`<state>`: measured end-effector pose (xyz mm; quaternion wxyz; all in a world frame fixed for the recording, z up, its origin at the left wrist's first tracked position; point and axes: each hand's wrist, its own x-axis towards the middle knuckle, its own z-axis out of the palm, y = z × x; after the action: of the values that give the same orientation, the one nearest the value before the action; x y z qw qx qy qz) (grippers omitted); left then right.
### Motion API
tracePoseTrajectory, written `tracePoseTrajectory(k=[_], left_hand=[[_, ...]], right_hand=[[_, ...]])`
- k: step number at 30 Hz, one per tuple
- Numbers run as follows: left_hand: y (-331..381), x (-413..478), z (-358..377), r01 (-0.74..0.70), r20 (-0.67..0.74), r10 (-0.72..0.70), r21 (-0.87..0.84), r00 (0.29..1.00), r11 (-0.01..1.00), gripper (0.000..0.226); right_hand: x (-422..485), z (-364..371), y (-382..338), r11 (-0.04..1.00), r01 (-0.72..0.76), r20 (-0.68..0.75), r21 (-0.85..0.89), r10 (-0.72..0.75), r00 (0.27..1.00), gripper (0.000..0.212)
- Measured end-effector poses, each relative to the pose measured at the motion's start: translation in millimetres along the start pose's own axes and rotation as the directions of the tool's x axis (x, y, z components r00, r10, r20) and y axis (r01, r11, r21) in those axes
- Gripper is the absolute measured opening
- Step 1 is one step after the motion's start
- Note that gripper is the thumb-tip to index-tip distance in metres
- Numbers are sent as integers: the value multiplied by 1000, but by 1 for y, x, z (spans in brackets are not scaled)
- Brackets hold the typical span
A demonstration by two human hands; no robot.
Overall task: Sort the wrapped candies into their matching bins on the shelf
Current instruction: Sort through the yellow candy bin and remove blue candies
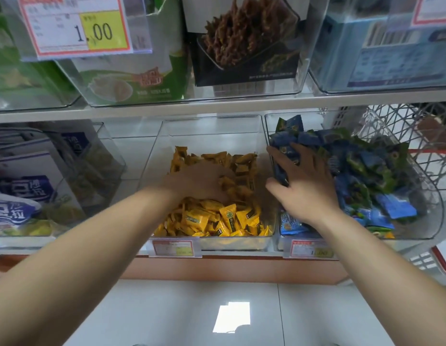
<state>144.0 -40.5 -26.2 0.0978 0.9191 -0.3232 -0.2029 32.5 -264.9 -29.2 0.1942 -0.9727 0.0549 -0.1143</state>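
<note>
Two clear plastic bins stand side by side on the lower shelf. The middle bin [212, 126] holds a heap of yellow wrapped candies [217, 221]. My left hand [194, 181] reaches into it, blurred, its fingers curled down among the yellow candies; what it holds is hidden. The right bin [431, 216] is piled with blue and green wrapped candies [366, 171]. My right hand [304, 181] lies on the left side of that pile with fingers spread, thumb and fingers round a clump of blue candies.
A clear bin with blue-and-white packets [24, 191] stands at the left. The upper shelf [217, 106] carries clear bins with green, black and blue boxes. A white lattice basket [404, 126] sits at far right. Price tags [173, 247] hang on the bin fronts.
</note>
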Motion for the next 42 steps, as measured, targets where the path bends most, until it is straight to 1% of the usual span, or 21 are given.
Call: tracePoseTrajectory(k=[3, 5, 7, 10, 12, 13, 15, 18, 19, 20, 21, 22, 23, 26, 29, 31, 33, 34, 38, 40, 42], left_hand=[[-22, -23, -16, 23, -127, -34, -84, 991, 996, 45], [-31, -34, -25, 67, -163, -80, -84, 983, 994, 38], [-33, -39, -30, 126, -106, -126, -9, 986, 992, 34], [-23, -43, -34, 145, 75, -152, 92, 985, 985, 44], [-13, -42, -41, 154, 182, -162, 59, 970, 986, 52], [-9, -40, -44, 159, 197, -157, 7, 968, 987, 56], [-6, -30, -43, 157, 114, -149, -64, 982, 985, 56], [-5, -8, -30, 157, -150, -158, -14, 976, 987, 25], [-7, 1, -26, 197, -187, -188, 31, 964, 980, 37], [-9, 10, -20, 261, -170, -246, 71, 954, 963, 63], [-11, 17, -15, 342, -117, -330, 103, 937, 934, 89], [-11, 24, -11, 406, -69, -400, 146, 914, 902, 108], [-10, 31, -7, 438, -37, -440, 190, 897, 879, 119], [-7, 48, -1, 455, -24, -462, 217, 887, 863, 127], [-8, 59, 0, 434, 4, -444, 199, 896, 879, 117], [-11, 56, 0, 414, 65, -419, 79, 905, 907, 99], [-15, 52, -1, 381, 90, -372, -127, 924, 916, 67], [-16, 50, -3, 365, 98, -351, -212, 931, 907, 57], [-9, 36, -14, 368, 155, -337, -508, 929, 779, 72], [-6, 29, -17, 357, 158, -336, -626, 928, 693, 63], [-3, 19, -24, 329, 195, -277, -724, 941, 606, 53]], right_hand=[[1, 1, 1, 1000, 0, 0, 0, 0, 1000, 76], [1, 1, 1, 1000, -2, -1, -8, 2, 1000, 76], [1, 1, 0, 1000, -1, 0, -15, 1, 1000, 76], [0, -1, -1, 1000, -2, 6, -19, 3, 1000, 78], [0, -1, -1, 1000, -5, 14, -19, 5, 1000, 78], [0, -1, -1, 1000, -4, 19, -21, 5, 1000, 78], [0, -1, -2, 1000, -3, 26, -24, 4, 1000, 79], [0, -2, -2, 1000, -5, 23, -24, 6, 1000, 78], [-1, -2, -2, 1000, -5, 22, -23, 5, 1000, 78], [-1, -2, -2, 1000, -4, 23, -21, 5, 1000, 78], [-1, -2, -2, 1000, -3, 25, -19, 4, 1000, 78], [-1, -2, -3, 1000, -2, 26, -18, 3, 1000, 78], [-1, -2, -3, 1000, 0, 26, -18, 1, 1000, 78], [0, -2, -2, 1000, 7, 20, -24, -6, 1000, 78], [1, 0, -1, 1000, 12, 14, -24, -11, 1000, 77], [1, 1, -2, 1000, 8, 19, -18, -8, 1000, 76], [1, 1, -3, 1000, 5, 25, -11, -5, 1000, 75], [1, 1, -3, 1000, 7, 25, -9, -7, 1000, 75], [0, 0, -3, 1000, 14, 21, -8, -14, 1000, 75], [0, -1, -3, 1000, 10, 23, -5, -10, 1000, 75], [1, -1, -3, 1000, 10, 29, -6, -10, 1000, 76]])
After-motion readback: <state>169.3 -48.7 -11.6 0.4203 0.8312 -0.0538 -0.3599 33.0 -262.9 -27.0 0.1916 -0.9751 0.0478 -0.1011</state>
